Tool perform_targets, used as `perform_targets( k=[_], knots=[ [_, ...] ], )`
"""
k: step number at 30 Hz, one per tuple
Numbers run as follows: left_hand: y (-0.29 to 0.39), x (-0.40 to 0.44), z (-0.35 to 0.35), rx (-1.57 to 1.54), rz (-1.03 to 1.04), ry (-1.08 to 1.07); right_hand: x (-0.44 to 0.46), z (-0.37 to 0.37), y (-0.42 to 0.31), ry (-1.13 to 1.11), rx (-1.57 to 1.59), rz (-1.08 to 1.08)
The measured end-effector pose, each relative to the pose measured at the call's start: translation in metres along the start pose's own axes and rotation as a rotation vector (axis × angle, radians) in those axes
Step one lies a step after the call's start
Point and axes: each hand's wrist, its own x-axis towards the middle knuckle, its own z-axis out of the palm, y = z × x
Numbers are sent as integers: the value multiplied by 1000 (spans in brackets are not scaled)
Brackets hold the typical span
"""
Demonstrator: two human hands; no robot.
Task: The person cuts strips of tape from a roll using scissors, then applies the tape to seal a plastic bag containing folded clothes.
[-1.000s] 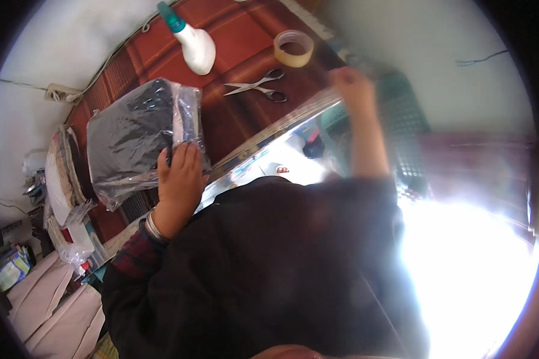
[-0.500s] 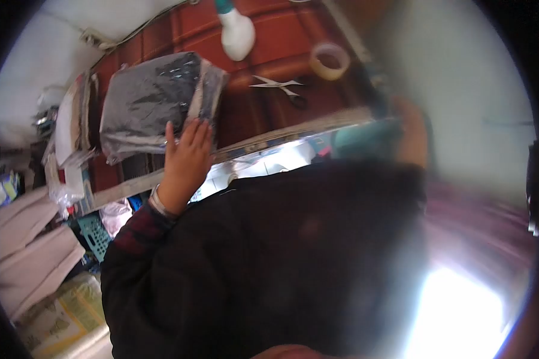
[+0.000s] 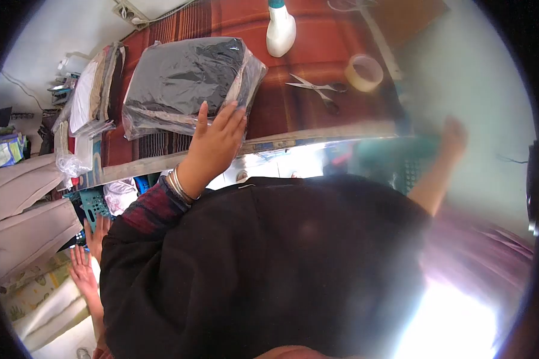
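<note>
My left hand, with bangles at the wrist, lies with outstretched fingers on the near right corner of a clear plastic package of dark folded fabric. The package rests on a red striped cloth. Away to the right, my right hand hangs beyond the table's edge; blur and haze hide its fingers. Steel scissors lie spread apart to the right of the package. Beside them is a roll of tape. A white bottle with a teal top is farther back.
More wrapped, folded fabrics stand left of the package. Another person's hands show at lower left, near a teal basket and beige cloths. A wall socket is at the back.
The view has shifted, so the table's things appear farther right. Another person's hands have come into sight at lower left. My left hand stays on the package; my right hand shows more.
</note>
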Motion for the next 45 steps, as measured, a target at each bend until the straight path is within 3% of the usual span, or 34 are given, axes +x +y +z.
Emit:
perform_targets(
  k=[2, 3, 4, 7, 9, 12, 20, 28, 34, 40, 42, 45],
  knots=[
    [-7, -1, 6, -4, 44, 206, -46, -1, -80, -438, 209, -66],
    [-9, -4, 8, -9, 44, 212, -67, 8, -104, -623, 229, -116],
    [-12, -9, 10, -47, 60, 274, -86, 23, -115, -803, 374, -263],
    [-15, -18, 17, -61, 56, 328, -129, 78, -149, -1141, 270, -692],
    [-16, -20, 21, -32, 32, 325, -147, 107, -168, -1222, 302, -882],
    [-16, -14, 20, -28, -21, 263, -158, 143, -195, -1223, 270, -1023],
    [-14, -11, 19, 8, -43, 118, -158, 186, -220, -1218, 337, -1027],
    [-9, -12, 20, 39, -89, 125, -160, 195, -224, -1209, 364, -989],
    [-5, -11, 20, 66, -127, 144, -173, 202, -219, -1085, 404, -929],
    [-2, -10, 18, 79, -151, 123, -182, 205, -214, -832, 395, -1045],
    [-1, -9, 17, 83, -154, 112, -183, 199, -219, -744, 311, -881],
    [1, -7, 14, 102, -168, 115, -178, 206, -209, -830, 299, -720]
  ],
)
